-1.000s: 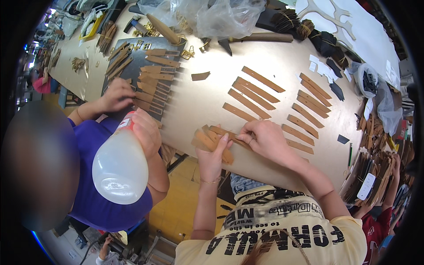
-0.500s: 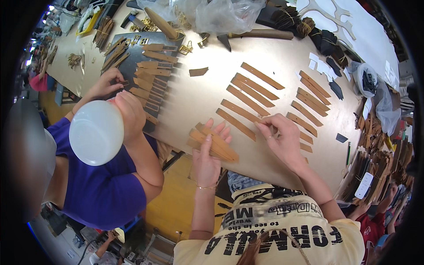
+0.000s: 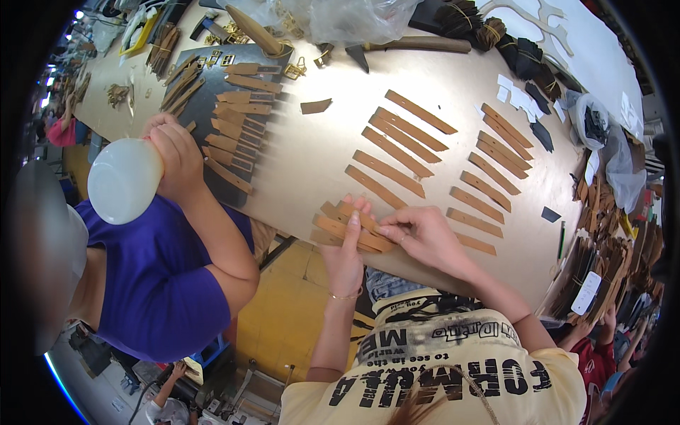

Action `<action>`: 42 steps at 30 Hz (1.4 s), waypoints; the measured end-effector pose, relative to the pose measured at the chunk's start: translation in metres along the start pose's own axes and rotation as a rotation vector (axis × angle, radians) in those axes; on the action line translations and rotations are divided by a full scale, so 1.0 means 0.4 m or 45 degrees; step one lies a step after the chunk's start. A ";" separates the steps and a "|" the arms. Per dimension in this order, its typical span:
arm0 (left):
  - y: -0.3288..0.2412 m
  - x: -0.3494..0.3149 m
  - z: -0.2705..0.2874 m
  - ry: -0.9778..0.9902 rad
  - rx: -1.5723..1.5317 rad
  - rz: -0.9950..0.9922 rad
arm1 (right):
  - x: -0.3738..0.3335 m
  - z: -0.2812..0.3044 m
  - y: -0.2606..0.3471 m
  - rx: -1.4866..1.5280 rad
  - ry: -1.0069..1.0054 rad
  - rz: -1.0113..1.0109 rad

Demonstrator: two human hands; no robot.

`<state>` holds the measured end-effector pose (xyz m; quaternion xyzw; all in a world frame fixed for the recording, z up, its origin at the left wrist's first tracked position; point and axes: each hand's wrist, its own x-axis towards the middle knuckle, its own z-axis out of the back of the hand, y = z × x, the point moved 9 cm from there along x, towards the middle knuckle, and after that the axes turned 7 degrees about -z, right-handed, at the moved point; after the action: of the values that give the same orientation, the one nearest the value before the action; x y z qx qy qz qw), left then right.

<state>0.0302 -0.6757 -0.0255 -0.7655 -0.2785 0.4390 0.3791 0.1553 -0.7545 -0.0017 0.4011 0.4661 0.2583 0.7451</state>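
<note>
My left hand (image 3: pixel 346 256) is closed around a small fan of brown leather strips (image 3: pixel 331 225), thumb on top, over the table's near edge. My right hand (image 3: pixel 427 239) has come up against this fan, with thumb and forefinger pinching the end of one strip (image 3: pixel 368 221). To the right of the fan, more strips lie slanted in two columns: a left column (image 3: pixel 398 151) and a right column (image 3: pixel 480 198). Part of the lowest strip in the left column is hidden near my right fingers.
At left, a co-worker in purple holds a white bottle (image 3: pixel 120 183) beside a dark board (image 3: pixel 237 191) bearing buckled strips. A hammer (image 3: pixel 418 44), a plastic bag (image 3: pixel 361 18) and brass buckles (image 3: pixel 295 69) lie at the back. Leather bundles (image 3: pixel 598 265) stand at the right edge.
My right hand has moved left from the laid-out strips to the fan in my left hand, uncovering the lower right column. The co-worker's bottle has moved left.
</note>
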 end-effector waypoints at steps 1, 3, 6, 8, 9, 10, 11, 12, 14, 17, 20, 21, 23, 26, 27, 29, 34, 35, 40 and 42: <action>-0.002 0.008 0.010 -0.005 0.021 -0.017 | 0.009 -0.006 -0.002 -0.098 0.034 -0.026; -0.017 0.024 0.036 -0.036 0.026 -0.090 | 0.022 -0.008 0.006 -0.199 0.022 -0.024; -0.063 0.047 0.092 -0.108 -0.020 -0.233 | 0.029 0.001 0.024 -0.224 -0.084 0.031; -0.097 0.060 0.132 -0.164 -0.037 -0.299 | 0.033 0.002 0.028 -0.254 -0.119 0.049; -0.110 0.062 0.144 -0.175 -0.046 -0.316 | 0.034 0.002 0.026 -0.269 -0.128 0.053; -0.118 0.061 0.151 -0.182 -0.043 -0.325 | 0.034 0.003 0.024 -0.285 -0.138 0.057; -0.125 0.061 0.155 -0.186 -0.039 -0.334 | 0.034 0.005 0.026 -0.297 -0.156 0.081; -0.130 0.060 0.157 -0.197 -0.038 -0.342 | 0.035 0.003 0.024 -0.354 -0.165 0.079; -0.124 0.057 0.144 -0.158 -0.119 -0.306 | 0.035 -0.004 0.030 -0.465 -0.201 0.114; -0.099 0.043 0.098 0.009 -0.435 -0.158 | 0.020 0.000 0.051 -0.459 -0.324 0.173; -0.082 0.024 0.033 0.257 -0.834 0.019 | -0.002 0.020 0.069 -0.088 -0.321 0.240; -0.075 0.018 0.016 0.311 -0.932 0.086 | -0.005 0.009 0.072 -0.035 -0.205 0.243; -0.068 0.010 0.004 0.323 -0.801 0.053 | -0.014 -0.010 0.083 0.087 0.015 0.285; -0.062 0.003 -0.003 0.318 -0.674 0.029 | -0.022 -0.044 0.084 -0.035 0.129 0.253; -0.064 -0.001 -0.003 0.321 -0.665 0.020 | -0.020 -0.046 0.077 -0.008 0.110 0.202; -0.061 -0.008 0.013 0.278 -0.437 0.004 | -0.020 -0.045 0.070 -0.023 0.077 0.145; -0.053 0.011 0.015 0.204 -0.068 -0.030 | -0.025 0.022 0.133 -0.504 -0.164 0.422; -0.056 0.031 0.000 0.206 -0.077 -0.048 | -0.014 0.048 0.142 -0.562 -0.190 0.443; -0.110 0.143 -0.151 0.348 -0.128 -0.217 | 0.102 0.246 0.175 -0.515 -0.450 0.494; -0.134 0.185 -0.220 0.448 -0.226 -0.209 | 0.176 0.335 0.144 -0.376 -0.533 0.336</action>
<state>0.1370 -0.6194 0.0133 -0.8355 -0.3070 0.2399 0.3876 0.3060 -0.7177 0.0451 0.3902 0.2031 0.3297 0.8353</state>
